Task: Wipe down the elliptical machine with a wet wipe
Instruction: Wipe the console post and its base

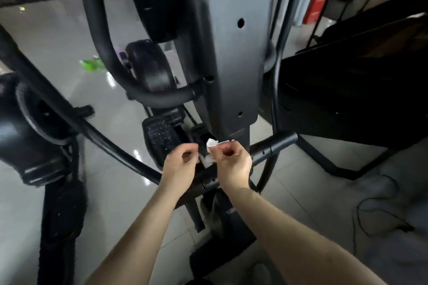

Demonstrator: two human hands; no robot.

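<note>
Head view looked down on our two bare hands before the elliptical machine [148,69]. Our right hand [234,162] had its fingers curled, thumb and forefinger pinching the crumpled white wet wipe [212,144]. The wipe stuck up just past those fingertips and hung down between the two hands. Our left hand [180,162] was curled too, its fingertips right beside the wipe's lower edge. Blur kept us from telling whether they gripped it. The wipe was in the air, just short of the foot of the grey upright [229,65].

That upright rose directly beyond the fingers and blocked the way forward. A ribbed black pedal [159,139] sat just left of our left fingertips. A black crossbar [273,148] ran from close on the right of our right knuckles down beneath that wrist. A curved black tube [104,143] swept in from far left to beneath our left wrist.

Further right of the fingers stood a second dark machine [347,90], with a red box [318,4] beyond it. A thin black cable [379,206] lay on the grey floor tiles [111,192], well apart from our right forearm. Far beyond and left of the fingers, a blurred green object [91,63] lay on the floor.

Open room showed only as a narrow gap between the two hands. Bare floor lay left of the tube and right of the crossbar's end.
</note>
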